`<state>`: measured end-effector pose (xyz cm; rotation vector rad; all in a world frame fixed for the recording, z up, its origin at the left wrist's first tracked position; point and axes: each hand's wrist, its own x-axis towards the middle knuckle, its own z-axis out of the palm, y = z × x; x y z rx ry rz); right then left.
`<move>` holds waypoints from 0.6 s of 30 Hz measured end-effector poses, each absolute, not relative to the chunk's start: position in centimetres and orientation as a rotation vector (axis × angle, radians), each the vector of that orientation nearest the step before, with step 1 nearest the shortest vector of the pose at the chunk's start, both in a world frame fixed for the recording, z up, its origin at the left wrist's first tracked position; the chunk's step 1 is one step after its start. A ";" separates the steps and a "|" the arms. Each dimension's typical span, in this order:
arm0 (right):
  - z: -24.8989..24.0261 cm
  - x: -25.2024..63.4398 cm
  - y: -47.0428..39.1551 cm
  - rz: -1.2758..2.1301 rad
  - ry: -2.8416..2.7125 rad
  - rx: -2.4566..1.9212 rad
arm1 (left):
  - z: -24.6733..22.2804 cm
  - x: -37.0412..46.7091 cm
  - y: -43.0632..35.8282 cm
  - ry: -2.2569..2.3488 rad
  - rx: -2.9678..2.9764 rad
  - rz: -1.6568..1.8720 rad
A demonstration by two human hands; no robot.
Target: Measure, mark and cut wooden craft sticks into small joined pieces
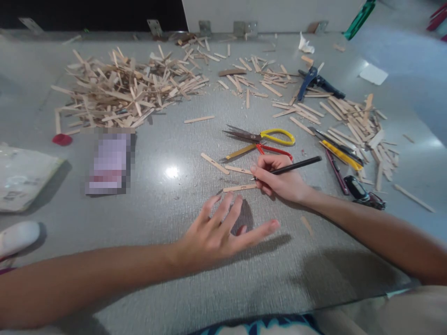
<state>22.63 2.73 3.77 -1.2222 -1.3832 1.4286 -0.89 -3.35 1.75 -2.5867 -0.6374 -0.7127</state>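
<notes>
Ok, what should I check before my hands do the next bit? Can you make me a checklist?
1. Black pen gripped: ok, it's in your right hand.
2. Left hand touching the nearest marked stick: cannot tell; the fingertips are very close to its near edge.
3. Dark mark showing on that stick: ok, it's easy to see.
4. Scissors well away from your right hand: not ok, they lie just beyond it.
5. Big heap of sticks out of your way: ok, it's farther back on the left.
</notes>
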 end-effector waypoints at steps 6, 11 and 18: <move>3.5 22.6 2.8 1.405 -1.403 -1.180 | 2.0 -0.5 -3.0 -0.715 -2.739 -0.608; 3.2 22.8 2.5 1.384 -1.367 -1.133 | 1.7 -0.2 -2.5 -0.834 -2.804 -0.622; 2.9 22.9 2.2 1.181 -1.508 -1.187 | 2.5 -0.7 -1.9 -0.833 -2.912 -0.739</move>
